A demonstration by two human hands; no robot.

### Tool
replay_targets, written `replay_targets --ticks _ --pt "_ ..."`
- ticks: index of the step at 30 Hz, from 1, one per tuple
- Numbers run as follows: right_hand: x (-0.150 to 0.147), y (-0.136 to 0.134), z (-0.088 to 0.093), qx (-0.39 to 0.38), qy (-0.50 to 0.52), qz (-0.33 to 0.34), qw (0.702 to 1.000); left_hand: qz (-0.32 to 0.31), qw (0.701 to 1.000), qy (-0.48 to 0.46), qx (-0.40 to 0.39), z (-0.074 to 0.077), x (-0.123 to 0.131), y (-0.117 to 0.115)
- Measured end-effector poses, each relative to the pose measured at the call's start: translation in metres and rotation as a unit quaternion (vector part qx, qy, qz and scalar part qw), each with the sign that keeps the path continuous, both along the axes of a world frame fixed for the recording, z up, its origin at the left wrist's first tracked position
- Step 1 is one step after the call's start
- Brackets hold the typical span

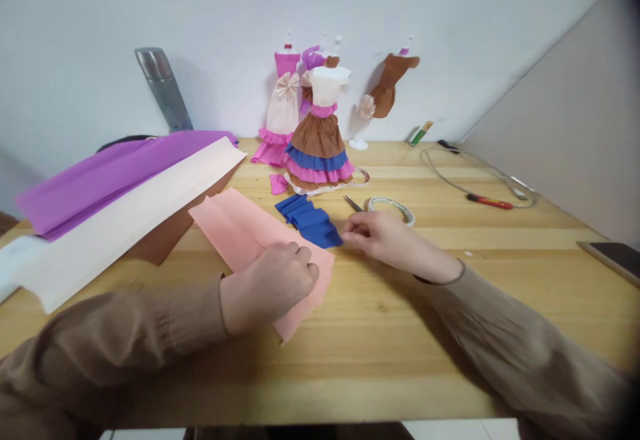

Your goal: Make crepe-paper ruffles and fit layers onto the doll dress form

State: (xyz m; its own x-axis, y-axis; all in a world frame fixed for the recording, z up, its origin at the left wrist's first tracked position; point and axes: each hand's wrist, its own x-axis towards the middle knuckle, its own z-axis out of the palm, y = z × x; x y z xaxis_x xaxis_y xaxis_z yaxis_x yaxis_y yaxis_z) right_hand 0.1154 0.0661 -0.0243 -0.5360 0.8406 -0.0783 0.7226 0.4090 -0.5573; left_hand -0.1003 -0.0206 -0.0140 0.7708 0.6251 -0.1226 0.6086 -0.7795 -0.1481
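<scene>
My left hand [270, 285] is curled into a loose fist and rests on a folded pink sheet of crepe paper [240, 230] on the wooden table [380, 333]. My right hand [383, 235] lies just right of a pleated blue paper piece [310, 219], its fingers pinched together at that piece's right corner. A pair of scissors [353, 203] and a roll of white tape [393, 207] lie just beyond my right hand.
Large purple [105, 173], cream [125, 217] and brown paper sheets are stacked at the left. Several small mannequins in paper dresses [320, 140] stand at the back wall. A red-handled tool [489, 201] with a cable lies right, a phone [613, 257] at the far right edge.
</scene>
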Motion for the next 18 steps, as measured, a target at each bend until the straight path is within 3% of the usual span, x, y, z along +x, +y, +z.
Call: replay_targets --ticks 2,6,9,14,16,18 --pt "0.018 -0.001 0.003 0.092 -0.071 -0.043 0.992 0.024 1.000 0.003 -0.010 0.001 -0.002 -0.004" --pt "0.043 -0.012 -0.003 0.157 -0.256 -0.112 0.947 0.023 0.999 -0.023 0.015 -0.010 -0.005 -0.007" --pt "0.047 -0.017 -0.012 0.181 -0.314 -0.118 0.925 0.014 0.996 -0.045 0.079 -0.022 -0.006 -0.007" --pt "0.046 -0.013 -0.018 0.158 -0.272 -0.125 0.941 0.003 0.992 -0.043 0.115 -0.029 -0.005 -0.008" --pt "0.049 -0.012 -0.018 0.124 -0.209 -0.139 0.960 0.002 0.992 -0.047 0.116 -0.031 -0.005 -0.009" --pt "0.052 -0.013 -0.017 0.059 -0.084 -0.141 0.985 0.006 0.991 -0.055 0.118 -0.034 -0.004 -0.011"
